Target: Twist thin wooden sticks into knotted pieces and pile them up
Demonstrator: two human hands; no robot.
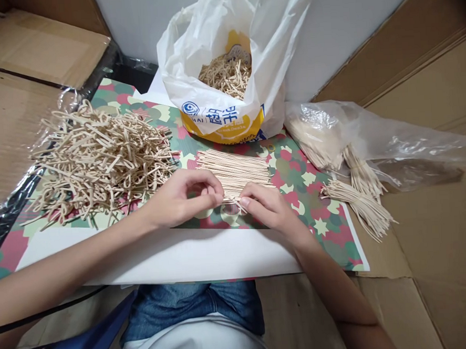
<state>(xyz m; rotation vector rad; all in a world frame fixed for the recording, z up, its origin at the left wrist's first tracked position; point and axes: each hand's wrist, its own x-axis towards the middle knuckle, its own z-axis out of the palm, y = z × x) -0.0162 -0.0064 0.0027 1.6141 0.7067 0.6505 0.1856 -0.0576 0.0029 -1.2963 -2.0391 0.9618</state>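
Note:
My left hand and my right hand meet over a camouflage-patterned board. Both are curled, fingertips pinched on the near end of a flat row of thin pale sticks that lies on the board. A big heap of pale looped strips lies just left of my left hand.
A white and yellow plastic bag with more strips stands at the back. Tied stick bundles and a clear plastic bag lie to the right. Cardboard surrounds the board. A white sheet covers the near edge.

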